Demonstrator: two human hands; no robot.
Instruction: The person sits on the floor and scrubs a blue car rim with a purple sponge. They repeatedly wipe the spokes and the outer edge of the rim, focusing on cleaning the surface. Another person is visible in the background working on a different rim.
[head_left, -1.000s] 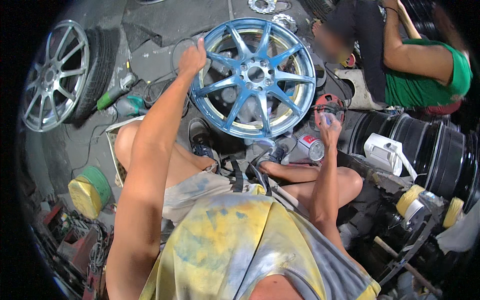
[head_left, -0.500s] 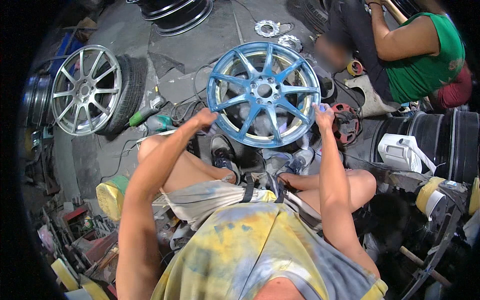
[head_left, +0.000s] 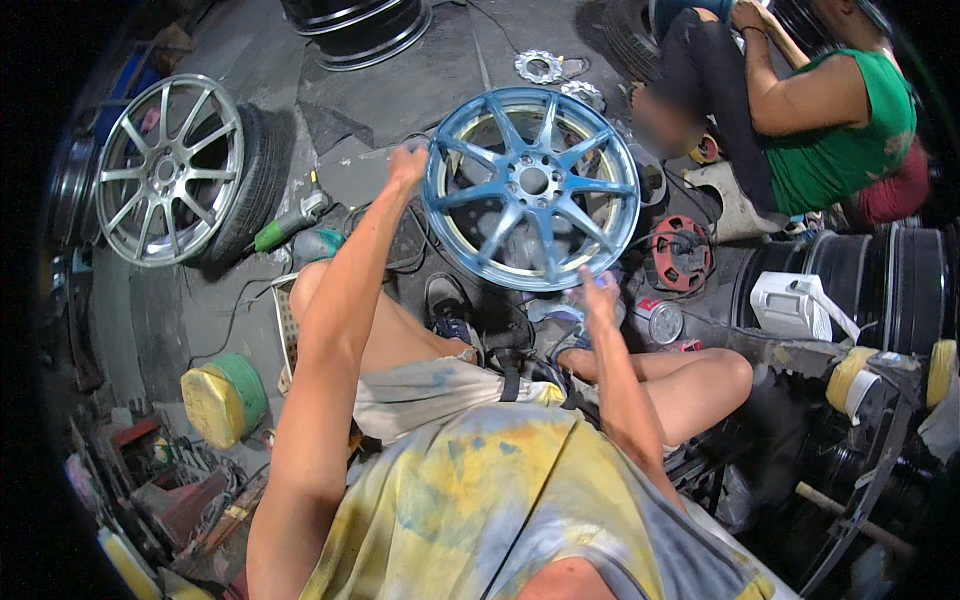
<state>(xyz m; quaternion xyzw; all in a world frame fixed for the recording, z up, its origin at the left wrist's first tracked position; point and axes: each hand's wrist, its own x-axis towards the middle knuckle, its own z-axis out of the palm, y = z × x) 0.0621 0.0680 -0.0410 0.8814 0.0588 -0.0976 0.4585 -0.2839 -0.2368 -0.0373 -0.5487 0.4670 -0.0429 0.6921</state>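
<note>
- Location: the blue wheel [head_left: 545,215] sits just left of the red reel [head_left: 682,254]; its spoked face is toward me.
- Handling: I judge it heavy and rigid; the smooth lip is possibly slippery, the finish liable to scratch; best hold, outer lip on the reel side and opposite.
- Grip: my left hand [head_left: 406,165] curls at the lip away from the reel; my right hand [head_left: 600,298], blurred, is at the lip nearer it; whether either pinches, I cannot tell.
- Condition: patchy blue, pale streaks along spokes; round hub, bolt holes.

Wheel rim [head_left: 533,202] in middle — grinder [head_left: 290,221] left, cable reel [head_left: 682,255] right; second rim [head_left: 167,172] farther left, tyre [head_left: 263,170] behind it.
</note>
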